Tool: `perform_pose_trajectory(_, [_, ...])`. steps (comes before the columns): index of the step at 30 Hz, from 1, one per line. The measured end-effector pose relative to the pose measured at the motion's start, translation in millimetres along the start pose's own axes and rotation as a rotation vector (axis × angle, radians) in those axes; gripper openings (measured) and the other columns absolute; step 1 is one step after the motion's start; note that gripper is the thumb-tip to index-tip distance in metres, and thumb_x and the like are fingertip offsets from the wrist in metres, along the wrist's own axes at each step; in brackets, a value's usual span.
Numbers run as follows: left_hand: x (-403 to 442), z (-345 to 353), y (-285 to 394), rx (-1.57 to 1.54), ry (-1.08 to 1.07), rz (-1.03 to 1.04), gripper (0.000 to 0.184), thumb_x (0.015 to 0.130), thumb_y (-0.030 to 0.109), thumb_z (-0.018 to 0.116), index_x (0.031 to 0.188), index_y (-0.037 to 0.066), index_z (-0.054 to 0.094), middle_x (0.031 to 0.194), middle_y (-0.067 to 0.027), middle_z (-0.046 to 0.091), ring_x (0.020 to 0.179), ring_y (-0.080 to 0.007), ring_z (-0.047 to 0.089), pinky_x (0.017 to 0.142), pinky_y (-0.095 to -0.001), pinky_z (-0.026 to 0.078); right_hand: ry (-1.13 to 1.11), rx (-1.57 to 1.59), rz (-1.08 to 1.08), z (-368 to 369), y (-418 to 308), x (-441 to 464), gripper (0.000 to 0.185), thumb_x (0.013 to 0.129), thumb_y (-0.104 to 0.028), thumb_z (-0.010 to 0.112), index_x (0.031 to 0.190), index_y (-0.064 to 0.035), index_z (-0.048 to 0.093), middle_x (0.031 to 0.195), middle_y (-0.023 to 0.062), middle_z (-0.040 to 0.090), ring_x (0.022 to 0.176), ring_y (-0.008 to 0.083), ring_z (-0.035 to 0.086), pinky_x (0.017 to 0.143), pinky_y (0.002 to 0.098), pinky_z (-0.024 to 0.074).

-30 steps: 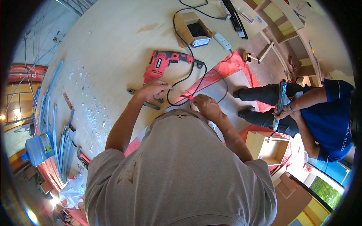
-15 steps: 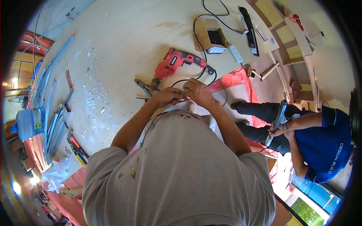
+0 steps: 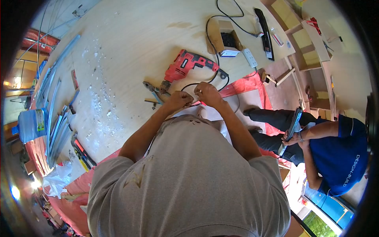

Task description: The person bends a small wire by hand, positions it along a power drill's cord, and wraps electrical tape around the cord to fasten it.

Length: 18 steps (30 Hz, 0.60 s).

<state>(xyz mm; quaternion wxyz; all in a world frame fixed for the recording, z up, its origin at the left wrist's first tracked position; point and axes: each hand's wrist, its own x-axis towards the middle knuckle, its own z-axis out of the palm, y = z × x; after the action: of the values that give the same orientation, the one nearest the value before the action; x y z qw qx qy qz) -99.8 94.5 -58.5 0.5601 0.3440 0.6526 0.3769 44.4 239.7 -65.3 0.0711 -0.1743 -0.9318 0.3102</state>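
My left hand [image 3: 179,100] is closed at the near edge of the table, fingers curled together. Just right of it, my right hand [image 3: 208,94] has its thumb and fingers pinched. Anything they hold is too small to make out. A narrow gap separates the two hands. Beyond them lies a red and black power drill [image 3: 184,67], its chuck pointing towards my left hand. Pliers [image 3: 153,88] rest beside the chuck. The drill's black cord [image 3: 191,84] curves round close to my right hand.
A cardboard box [image 3: 230,40] of dark small pieces stands beside a white power strip [image 3: 250,58]. Metal strips [image 3: 55,114] and a blue water jug [image 3: 32,125] are at the left. At the right, a person in a blue shirt [image 3: 337,152] holds a long metal piece [image 3: 292,128].
My hands have drawn slightly apart, opening a gap between the fingertips. The whole view has shifted a little. The drill stays in place on the table.
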Motion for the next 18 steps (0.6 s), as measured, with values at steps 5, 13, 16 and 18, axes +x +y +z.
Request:
perform_pose_trajectory(5, [6, 6, -6, 0.116, 0.091, 0.066, 0.027, 0.088, 0.020, 0.058, 0.094, -0.005, 0.066, 0.076, -0.0112, 0.068, 0.064, -0.0136, 0.063, 0.062, -0.0268, 0.050, -0.209, 0.166, 0.072, -3, 12, 1, 0.018, 0.082, -0.021, 0.061, 0.087, -0.0045, 0.068, 0.091, 0.0125, 0.066, 0.088, 0.0288, 0.062, 0.079, 0.0385, 0.0484])
perform_pose_trajectory(13, [5, 10, 1, 0.111, 0.134, 0.022, 0.026, 0.086, 0.020, 0.058, 0.087, -0.004, 0.067, 0.072, -0.0115, 0.067, 0.061, -0.0153, 0.063, 0.060, -0.0292, 0.050, -0.268, 0.196, 0.098, -5, 22, -3, 0.022, 0.084, -0.023, 0.060, 0.093, -0.0047, 0.069, 0.096, 0.0133, 0.066, 0.089, 0.0282, 0.063, 0.080, 0.0376, 0.0490])
perform_pose_trajectory(16, [17, 12, -18, 0.218, 0.175, 0.082, 0.027, 0.083, 0.021, 0.059, 0.083, -0.005, 0.068, 0.068, -0.0112, 0.066, 0.059, -0.0143, 0.062, 0.057, -0.0292, 0.049, 0.025, 0.272, 0.161, -3, 20, -14, 0.023, 0.084, -0.022, 0.060, 0.095, -0.0038, 0.069, 0.094, 0.0133, 0.067, 0.087, 0.0260, 0.064, 0.077, 0.0356, 0.0501])
perform_pose_trajectory(18, [22, 11, -25, 0.268, 0.218, 0.096, 0.028, 0.080, 0.022, 0.060, 0.079, -0.005, 0.068, 0.066, -0.0130, 0.066, 0.058, -0.0159, 0.063, 0.057, -0.0299, 0.049, 0.277, 0.269, 0.270, -10, 12, -18, 0.024, 0.084, -0.021, 0.060, 0.098, -0.0027, 0.068, 0.090, 0.0134, 0.068, 0.080, 0.0241, 0.066, 0.073, 0.0340, 0.0512])
